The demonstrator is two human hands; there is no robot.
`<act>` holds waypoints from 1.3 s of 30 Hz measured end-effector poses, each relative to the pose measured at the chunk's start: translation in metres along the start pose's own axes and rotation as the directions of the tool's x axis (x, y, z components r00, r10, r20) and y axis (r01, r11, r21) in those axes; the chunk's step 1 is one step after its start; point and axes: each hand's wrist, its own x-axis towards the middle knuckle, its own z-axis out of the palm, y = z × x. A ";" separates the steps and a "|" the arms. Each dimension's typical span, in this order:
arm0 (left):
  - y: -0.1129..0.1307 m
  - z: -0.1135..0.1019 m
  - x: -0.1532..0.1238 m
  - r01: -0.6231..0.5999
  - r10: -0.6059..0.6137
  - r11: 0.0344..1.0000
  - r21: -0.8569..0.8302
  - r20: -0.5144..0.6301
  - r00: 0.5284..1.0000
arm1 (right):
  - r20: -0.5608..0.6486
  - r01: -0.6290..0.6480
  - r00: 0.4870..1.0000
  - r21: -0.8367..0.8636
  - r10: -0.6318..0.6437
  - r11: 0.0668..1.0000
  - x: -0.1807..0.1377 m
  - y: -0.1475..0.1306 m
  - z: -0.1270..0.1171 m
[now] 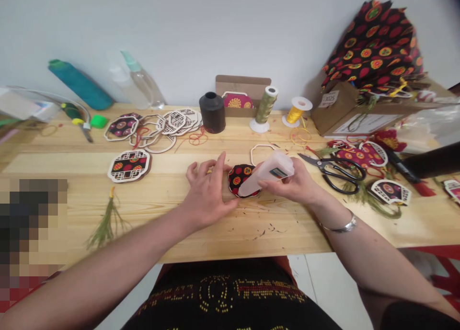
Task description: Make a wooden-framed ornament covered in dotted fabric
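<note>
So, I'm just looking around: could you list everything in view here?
Table: one, pale wood, centre
Bottle: one, whitish, centre
Fabric piece: one, black-red-yellow, under bottle tip
Shears: one, black, right
Thread spools: three, black, green, yellow, back
Clear bottles: two, clear, back left
Cylinder: one, teal, back left
Block: one, green, left
Cut-out frames: several, pale, left and centre
Framed pieces: several, multicoloured, left and right
Tassels: several, green, left and right
Cartons: two, brown, back
Patterned cloth: one, black-red-yellow, above right carton
Pixelated patch: one, contents unclear, lower left
Bracelet: one, silver, right wrist
Left grip: one, bare, beside fabric piece
Right grip: one, bare, around bottle
</note>
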 end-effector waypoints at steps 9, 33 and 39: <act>-0.001 0.002 0.000 -0.005 0.005 1.000 0.005 -0.011 1.000 | 0.035 0.012 0.999 -0.071 -0.010 0.997 -0.002 -0.001 -0.005; -0.001 0.003 0.000 -0.019 0.019 1.000 0.003 -0.028 0.999 | 0.076 -0.012 0.997 -0.123 0.022 0.992 -0.002 -0.011 -0.009; -0.001 0.003 0.001 -0.016 0.016 1.000 0.005 -0.024 1.000 | 0.052 0.038 0.998 -0.154 -0.030 0.987 -0.001 -0.010 -0.019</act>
